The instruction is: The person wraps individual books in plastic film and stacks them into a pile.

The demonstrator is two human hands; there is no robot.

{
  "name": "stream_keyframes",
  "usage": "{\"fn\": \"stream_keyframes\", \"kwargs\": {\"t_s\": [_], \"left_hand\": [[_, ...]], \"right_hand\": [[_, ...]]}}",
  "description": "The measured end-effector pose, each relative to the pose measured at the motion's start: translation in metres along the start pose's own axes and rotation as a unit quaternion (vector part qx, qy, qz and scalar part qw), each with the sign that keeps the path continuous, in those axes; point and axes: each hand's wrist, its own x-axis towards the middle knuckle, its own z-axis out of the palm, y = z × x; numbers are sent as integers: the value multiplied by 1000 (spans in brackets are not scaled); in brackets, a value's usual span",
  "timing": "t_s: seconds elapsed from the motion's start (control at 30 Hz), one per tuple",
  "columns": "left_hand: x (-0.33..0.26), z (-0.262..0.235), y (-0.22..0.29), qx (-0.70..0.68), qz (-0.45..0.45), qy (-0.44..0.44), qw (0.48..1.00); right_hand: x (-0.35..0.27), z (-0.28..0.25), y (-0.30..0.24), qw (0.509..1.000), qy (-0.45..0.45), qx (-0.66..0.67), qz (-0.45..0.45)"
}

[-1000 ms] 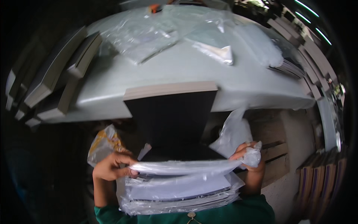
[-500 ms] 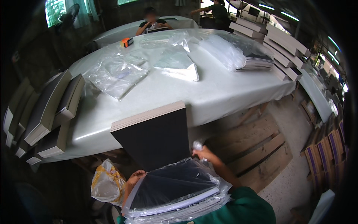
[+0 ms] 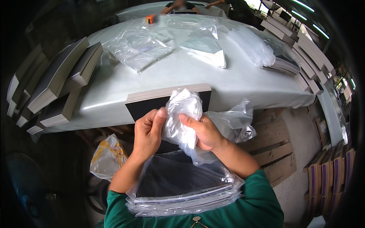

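Note:
A crumpled bunch of clear plastic film [image 3: 183, 110] is between my hands, in front of the table edge. My right hand [image 3: 205, 131] grips it with the thumb pressed on top; a loose tail of film trails out to the right. On its left side, my left hand [image 3: 147, 133] is closed with thumb against fingers at the edge of the film. Below, a stack of dark flat panels in clear plastic [image 3: 182, 178] lies on my lap. Behind the film, a block of black-faced boards with pale edges [image 3: 142, 109] leans on the table, partly hidden by my hands.
The covered table [image 3: 106, 110] bears clear plastic bags [image 3: 140, 49], an orange tape measure [image 3: 150, 19] and a pale folded sheet [image 3: 205, 49]. Thick board stacks stand left [image 3: 57, 76] and right [image 3: 311, 49]. A wooden pallet [image 3: 272, 152] lies on the floor. People work beyond.
My right hand has come in from the right with the plastic film, which now spreads out. My left hand has left the lap stack's corner and risen to the film. The view has tilted down.

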Motion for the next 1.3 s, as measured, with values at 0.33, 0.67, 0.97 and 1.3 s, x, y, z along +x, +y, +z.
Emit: {"fn": "stream_keyframes", "kwargs": {"t_s": [0.33, 0.67, 0.97, 1.3], "left_hand": [[4, 11, -12, -29, 52, 61, 996], [0, 8, -10, -68, 81, 34, 994], [15, -4, -12, -222, -22, 52, 973], [-13, -72, -48, -231, -110, -211, 944]], "right_hand": [[8, -7, 10, 991, 89, -35, -89], [12, -10, 14, 984, 125, -6, -124], [0, -33, 15, 995, -62, -26, -70], [-44, -78, -58, 891, -100, -428, 114]]}}
